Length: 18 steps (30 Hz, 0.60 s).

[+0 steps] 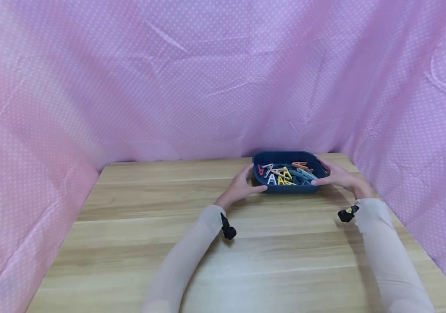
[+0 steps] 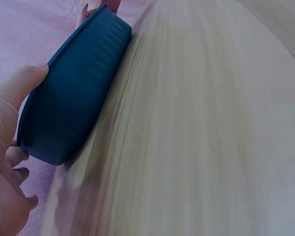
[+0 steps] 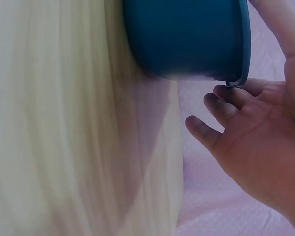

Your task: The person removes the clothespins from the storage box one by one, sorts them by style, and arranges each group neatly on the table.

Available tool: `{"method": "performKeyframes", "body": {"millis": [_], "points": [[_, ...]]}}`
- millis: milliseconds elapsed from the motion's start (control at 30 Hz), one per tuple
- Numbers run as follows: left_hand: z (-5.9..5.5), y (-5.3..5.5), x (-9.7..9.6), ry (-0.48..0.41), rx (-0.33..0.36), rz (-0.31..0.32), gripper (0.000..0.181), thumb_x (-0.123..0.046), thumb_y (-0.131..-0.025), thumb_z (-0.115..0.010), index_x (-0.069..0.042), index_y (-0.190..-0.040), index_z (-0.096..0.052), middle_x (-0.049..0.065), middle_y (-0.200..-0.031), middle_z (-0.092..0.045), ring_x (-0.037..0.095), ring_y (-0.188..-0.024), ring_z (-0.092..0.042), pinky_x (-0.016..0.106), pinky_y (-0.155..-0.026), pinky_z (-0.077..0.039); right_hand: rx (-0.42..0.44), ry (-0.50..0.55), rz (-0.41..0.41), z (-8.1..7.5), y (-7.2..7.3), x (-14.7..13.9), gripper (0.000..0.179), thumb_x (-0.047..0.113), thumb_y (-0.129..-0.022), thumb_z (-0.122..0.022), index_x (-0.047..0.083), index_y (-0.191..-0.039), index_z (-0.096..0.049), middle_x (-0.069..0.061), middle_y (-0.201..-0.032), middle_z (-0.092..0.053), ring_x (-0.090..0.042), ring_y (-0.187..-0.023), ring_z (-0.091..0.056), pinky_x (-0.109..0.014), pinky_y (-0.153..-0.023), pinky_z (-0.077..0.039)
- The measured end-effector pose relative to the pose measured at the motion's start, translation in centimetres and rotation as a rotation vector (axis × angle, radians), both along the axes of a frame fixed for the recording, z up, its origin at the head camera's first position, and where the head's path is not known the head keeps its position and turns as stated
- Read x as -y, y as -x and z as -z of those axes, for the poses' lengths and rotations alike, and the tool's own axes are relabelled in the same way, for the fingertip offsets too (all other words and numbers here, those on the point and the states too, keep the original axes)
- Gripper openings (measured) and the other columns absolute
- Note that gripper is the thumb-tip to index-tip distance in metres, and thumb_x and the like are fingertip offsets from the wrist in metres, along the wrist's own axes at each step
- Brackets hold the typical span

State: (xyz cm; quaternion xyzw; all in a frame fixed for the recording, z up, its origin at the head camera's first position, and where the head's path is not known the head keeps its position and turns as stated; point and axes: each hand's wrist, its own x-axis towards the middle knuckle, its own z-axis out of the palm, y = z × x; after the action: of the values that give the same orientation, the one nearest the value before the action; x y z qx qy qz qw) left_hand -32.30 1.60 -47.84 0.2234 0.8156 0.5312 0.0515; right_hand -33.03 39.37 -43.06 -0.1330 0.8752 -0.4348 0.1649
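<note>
A dark blue plastic basin (image 1: 290,189) is at the far edge of the table, right of centre in the head view. Inside lie several clothespins: a yellow one (image 1: 287,173), an orange one (image 1: 299,164), a white one (image 1: 272,179) and a red one (image 1: 260,170) among them. My left hand (image 1: 242,187) grips the basin's left end, its thumb on the front rim. At the opposite end my right hand (image 1: 340,177) holds the rim, thumb toward the front. In the right wrist view the fingers (image 3: 221,108) reach under the rim. Whether the base touches the wood cannot be told.
The wooden tabletop (image 1: 137,243) spreads in front of the basin. A pink dotted cloth (image 1: 191,87) hangs behind and along both sides, close behind the basin. Small black cameras (image 1: 228,230) are strapped to both sleeved wrists.
</note>
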Motion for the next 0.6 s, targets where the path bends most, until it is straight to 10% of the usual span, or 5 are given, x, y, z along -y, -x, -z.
{"method": "performKeyframes", "body": {"millis": [600], "points": [[-0.9,-2.4,11.0,0.151,0.014,-0.099,0.105,-0.048,-0.078,-0.086,-0.026,-0.162,-0.027,0.002,-0.167,-0.031,0.029,-0.153,-0.032,0.052,-0.121,-0.029,-0.06,-0.123,-0.16,-0.8,-0.4,8.8,0.115,0.032,-0.083,-0.085,0.007,-0.164,-0.008,-0.022,-0.17,-0.01,-0.046,-0.155,-0.012,-0.066,-0.12,-0.019]]}}
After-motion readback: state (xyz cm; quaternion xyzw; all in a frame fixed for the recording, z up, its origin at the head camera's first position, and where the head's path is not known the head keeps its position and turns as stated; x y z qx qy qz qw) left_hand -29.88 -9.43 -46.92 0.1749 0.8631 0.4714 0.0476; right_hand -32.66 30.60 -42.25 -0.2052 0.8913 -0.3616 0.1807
